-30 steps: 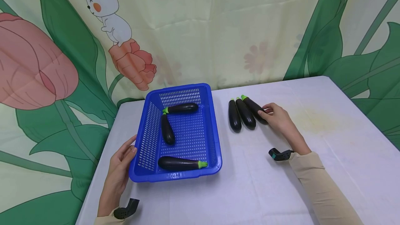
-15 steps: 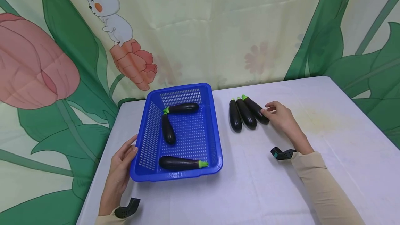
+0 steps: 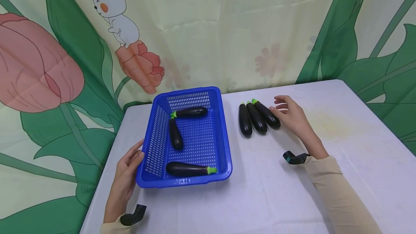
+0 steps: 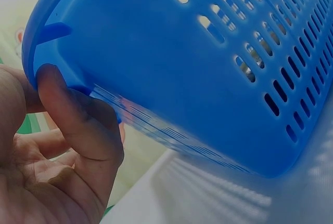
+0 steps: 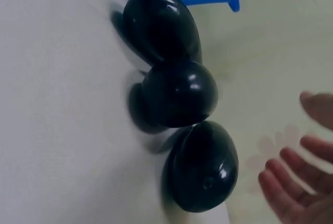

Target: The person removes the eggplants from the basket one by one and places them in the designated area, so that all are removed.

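The left hand grips the left rim of a blue plastic basket; the left wrist view shows its fingers pinching the rim. Inside the basket lie one eggplant across the far end, another along the left side, and a third across the near end. To the basket's right, a left eggplant, a middle eggplant and a right eggplant lie side by side. The right hand hovers just right of that row, fingers relaxed, holding nothing.
A white cloth covers the table, with a faint yellowish stain right of the right hand. Behind it hangs a printed curtain with a rabbit and tulips. Black cameras are strapped at both wrists.
The right hand's fingertips have come off the right eggplant and moved up and slightly away. The left hand keeps its grip on the basket, and the eggplants have stayed in place.
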